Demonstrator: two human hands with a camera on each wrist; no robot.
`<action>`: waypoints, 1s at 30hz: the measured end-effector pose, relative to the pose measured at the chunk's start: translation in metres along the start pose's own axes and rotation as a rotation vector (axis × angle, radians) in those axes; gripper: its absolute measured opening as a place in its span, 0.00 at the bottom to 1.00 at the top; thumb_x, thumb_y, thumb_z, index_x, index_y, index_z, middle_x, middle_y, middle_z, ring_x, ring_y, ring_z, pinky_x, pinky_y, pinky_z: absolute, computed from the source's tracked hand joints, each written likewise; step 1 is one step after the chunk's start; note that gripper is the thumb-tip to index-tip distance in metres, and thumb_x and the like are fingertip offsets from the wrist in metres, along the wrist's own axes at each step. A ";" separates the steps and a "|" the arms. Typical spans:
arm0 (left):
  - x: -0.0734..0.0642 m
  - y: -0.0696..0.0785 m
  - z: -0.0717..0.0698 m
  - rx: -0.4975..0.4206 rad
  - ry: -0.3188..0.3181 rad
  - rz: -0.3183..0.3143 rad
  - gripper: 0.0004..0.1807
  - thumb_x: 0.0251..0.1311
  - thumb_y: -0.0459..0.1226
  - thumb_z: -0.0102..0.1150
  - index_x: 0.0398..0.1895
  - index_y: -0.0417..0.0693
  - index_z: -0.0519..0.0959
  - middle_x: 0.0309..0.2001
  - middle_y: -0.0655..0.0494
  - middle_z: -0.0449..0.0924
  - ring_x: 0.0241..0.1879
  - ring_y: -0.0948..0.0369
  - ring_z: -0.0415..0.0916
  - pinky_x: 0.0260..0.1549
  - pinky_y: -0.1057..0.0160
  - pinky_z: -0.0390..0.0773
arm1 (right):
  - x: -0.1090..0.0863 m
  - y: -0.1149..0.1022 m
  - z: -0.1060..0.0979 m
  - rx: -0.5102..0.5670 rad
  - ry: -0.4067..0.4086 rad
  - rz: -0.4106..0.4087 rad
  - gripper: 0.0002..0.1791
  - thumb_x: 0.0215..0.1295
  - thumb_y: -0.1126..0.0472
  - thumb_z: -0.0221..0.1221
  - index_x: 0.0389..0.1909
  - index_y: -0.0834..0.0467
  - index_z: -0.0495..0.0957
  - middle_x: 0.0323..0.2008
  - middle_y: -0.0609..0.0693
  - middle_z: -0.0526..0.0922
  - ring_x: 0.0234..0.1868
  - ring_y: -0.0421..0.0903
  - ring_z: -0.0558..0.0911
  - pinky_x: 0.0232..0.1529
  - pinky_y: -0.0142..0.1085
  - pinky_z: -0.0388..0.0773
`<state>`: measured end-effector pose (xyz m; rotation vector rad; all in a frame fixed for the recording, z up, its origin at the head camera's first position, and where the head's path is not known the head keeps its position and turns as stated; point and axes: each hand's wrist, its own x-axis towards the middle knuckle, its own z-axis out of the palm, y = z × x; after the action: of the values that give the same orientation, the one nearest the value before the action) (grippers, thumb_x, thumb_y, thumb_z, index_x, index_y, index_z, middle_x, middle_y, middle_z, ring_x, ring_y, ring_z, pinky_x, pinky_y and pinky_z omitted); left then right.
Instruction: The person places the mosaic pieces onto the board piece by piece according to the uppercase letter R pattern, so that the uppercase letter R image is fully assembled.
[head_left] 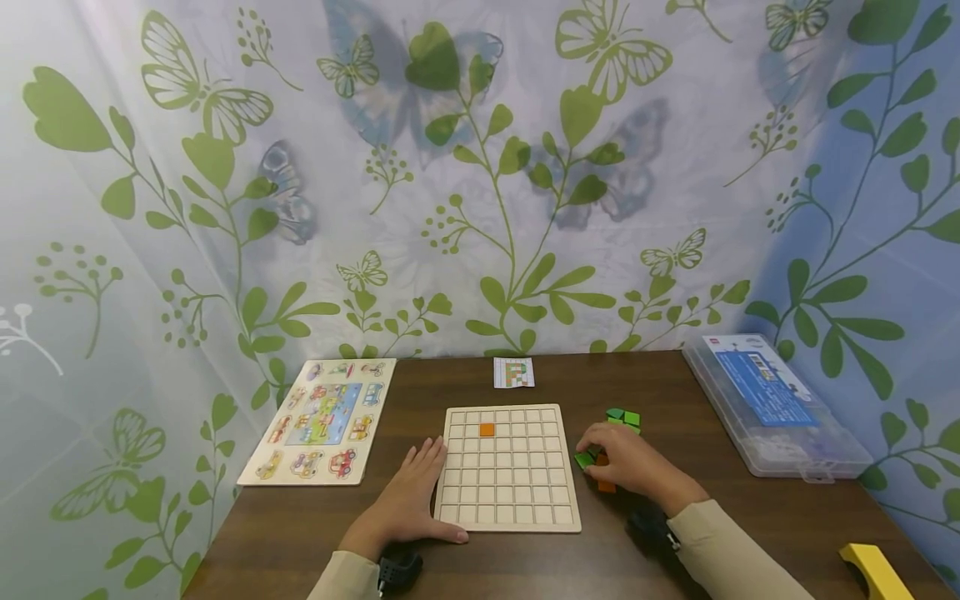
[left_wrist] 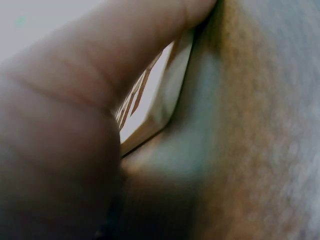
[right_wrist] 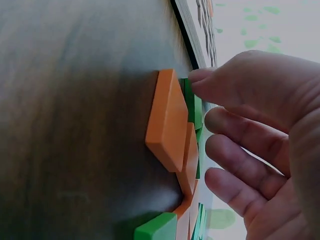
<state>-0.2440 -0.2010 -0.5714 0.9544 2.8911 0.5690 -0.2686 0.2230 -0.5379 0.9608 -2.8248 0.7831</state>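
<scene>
A square wooden grid board [head_left: 506, 527] lies flat, with one orange tile [head_left: 487, 430] in an upper cell. My left hand [head_left: 405, 498] is spread along the board's left side, fingertips at its edge and thumb by the lower left corner. Just right of the board, my right hand [head_left: 632, 461] bends loosely over a cluster of tiles. Its thumb and index finger stand apart around a green tile [head_left: 584, 461]. In the right wrist view the thumb tip overlaps a green tile [right_wrist: 192, 102], behind an orange tile [right_wrist: 170, 122].
More green tiles [head_left: 632, 419] lie beyond the right hand. A small pattern card [head_left: 513, 372] sits behind the board. A vehicle picture board [head_left: 318, 422] lies left, a clear plastic case [head_left: 776, 404] right. A yellow object [head_left: 876, 571] is at the front right.
</scene>
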 end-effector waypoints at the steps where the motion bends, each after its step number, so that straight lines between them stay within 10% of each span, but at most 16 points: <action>1: 0.000 0.000 0.000 0.002 -0.003 -0.004 0.80 0.43 0.82 0.63 0.84 0.35 0.48 0.84 0.41 0.42 0.82 0.45 0.37 0.77 0.42 0.40 | 0.001 0.000 0.000 -0.008 -0.006 0.006 0.12 0.60 0.67 0.76 0.44 0.57 0.88 0.44 0.44 0.85 0.47 0.48 0.84 0.47 0.46 0.84; 24: 0.001 0.000 0.003 0.007 0.002 -0.001 0.80 0.41 0.82 0.64 0.84 0.34 0.49 0.84 0.39 0.43 0.82 0.44 0.38 0.77 0.41 0.41 | 0.012 0.000 0.006 0.017 0.057 0.076 0.08 0.65 0.64 0.74 0.43 0.53 0.88 0.43 0.42 0.83 0.42 0.45 0.84 0.43 0.41 0.85; 30: 0.002 -0.001 0.001 0.020 0.007 0.009 0.80 0.42 0.82 0.63 0.84 0.33 0.49 0.83 0.38 0.43 0.82 0.44 0.38 0.76 0.40 0.42 | 0.033 -0.007 0.013 0.041 0.098 -0.012 0.10 0.65 0.64 0.74 0.45 0.56 0.87 0.43 0.44 0.82 0.41 0.44 0.83 0.43 0.40 0.84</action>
<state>-0.2457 -0.2006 -0.5729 0.9708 2.9051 0.5462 -0.2894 0.1937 -0.5393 0.9180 -2.7276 0.8649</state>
